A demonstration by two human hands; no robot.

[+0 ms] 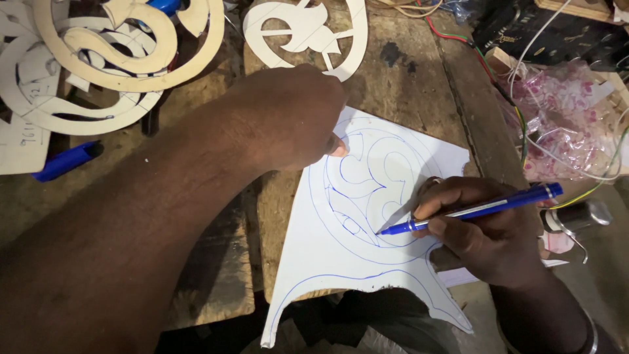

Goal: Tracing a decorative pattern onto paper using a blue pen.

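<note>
Rough, scarred wood makes up our bench [406, 92], crowded at twelve o'clock with cut-out scroll templates [111, 59] and tangled wires [504, 78]. Our left hand [288, 118] presses down, fingers curled and thumb flat, on the upper edge of the white sheet [314, 262], pinning it near the middle of the view. Our right hand [485, 229], at four o'clock, is closed around a blue marker pen [472, 210] in a writing grip, the tip touching the sheet at the lower right of the drawn pattern [367, 190].

As we judge it, the tracing is well along: the outer ring shows a double blue line nearly all the way round, and most of the inner scrolls are outlined (the part under our left hand is hidden, so we cannot tell there). What seems left is the stretch by the pen tip and perhaps some inner curves. A blue line also follows the sheet's lower cut edge. Another blue marker [65, 160] lies at nine o'clock, well apart.
</note>
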